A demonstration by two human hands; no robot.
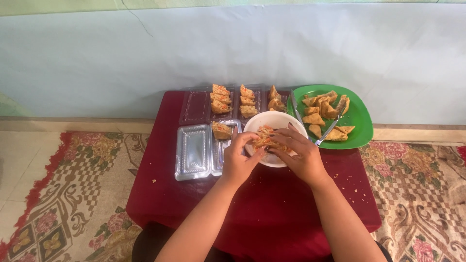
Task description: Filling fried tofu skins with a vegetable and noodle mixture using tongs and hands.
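Stuffed fried tofu piece (266, 139) at frame centre, pinched between both grips above white bowl (274, 121). Golden-brown crust, orange-flecked filling exposed. Left hand (239, 162) clenched on its left end, right hand (300, 154) on its right, fingers curled, forearms converging from lower frame. Green plate (358, 127) of tofu at upper right; clear plastic trays (193, 151) left, on red table (272, 204).

A pale blue wall (233, 48) fills the background, a thin crack running down its upper left. A beige skirting strip (73, 125) meets the floor. A patterned carpet (73, 194) with red and floral motifs lies beneath a low tabletop draped in a dark red cloth (272, 204). Soft, even light falls throughout.
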